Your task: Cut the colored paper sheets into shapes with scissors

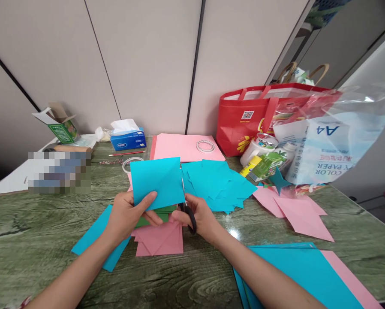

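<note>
My left hand [128, 216] pinches the lower edge of a folded cyan paper [157, 180] and holds it upright above the table. My right hand [197, 216] grips black-handled scissors [188, 212], their blades standing up along the paper's right edge. Under both hands lie folded pink papers [160, 240] and a green piece [157, 214]. A pile of cut cyan pieces [218, 182] sits just right of the scissors.
A red bag [244, 122], a clear plastic bag of colour paper [334, 146], glue bottles [260, 159], a blue tissue box [128, 138], tape rolls [205, 146], pink sheets [295, 210] and large cyan sheets [295, 270] lie on the green wood-grain table [34, 231].
</note>
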{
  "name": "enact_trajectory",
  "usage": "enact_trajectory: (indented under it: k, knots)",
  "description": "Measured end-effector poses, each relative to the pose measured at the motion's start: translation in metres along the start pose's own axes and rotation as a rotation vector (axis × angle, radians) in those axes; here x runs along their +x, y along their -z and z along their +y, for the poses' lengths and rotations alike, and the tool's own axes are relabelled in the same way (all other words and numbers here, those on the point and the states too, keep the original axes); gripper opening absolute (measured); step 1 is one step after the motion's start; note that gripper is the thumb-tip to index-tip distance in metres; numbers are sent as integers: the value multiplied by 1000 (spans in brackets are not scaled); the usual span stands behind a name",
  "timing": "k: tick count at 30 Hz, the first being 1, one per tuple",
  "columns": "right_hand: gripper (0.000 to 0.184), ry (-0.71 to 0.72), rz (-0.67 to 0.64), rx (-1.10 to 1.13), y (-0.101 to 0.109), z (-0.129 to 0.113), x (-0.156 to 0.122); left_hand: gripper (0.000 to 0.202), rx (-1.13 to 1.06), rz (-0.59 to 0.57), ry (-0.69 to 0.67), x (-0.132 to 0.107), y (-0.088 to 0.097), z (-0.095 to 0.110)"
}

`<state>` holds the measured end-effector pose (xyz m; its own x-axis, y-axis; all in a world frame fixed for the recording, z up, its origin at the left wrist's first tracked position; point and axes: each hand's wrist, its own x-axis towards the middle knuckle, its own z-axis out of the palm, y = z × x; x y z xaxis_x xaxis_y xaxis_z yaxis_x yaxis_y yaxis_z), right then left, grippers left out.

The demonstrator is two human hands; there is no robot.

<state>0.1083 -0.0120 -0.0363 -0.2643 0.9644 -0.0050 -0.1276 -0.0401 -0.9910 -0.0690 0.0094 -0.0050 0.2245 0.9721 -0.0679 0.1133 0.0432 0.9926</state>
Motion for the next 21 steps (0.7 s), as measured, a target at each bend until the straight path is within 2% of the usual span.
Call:
enact_trajectory:
  k: [4,21]
  knots:
    - [38,15,-11,-7,0,-1,0,26,-3,26,22,-1,-3,4]
    - [35,-28,45,60,-1,8,-1,26,12,-30,9,0,0,-1]
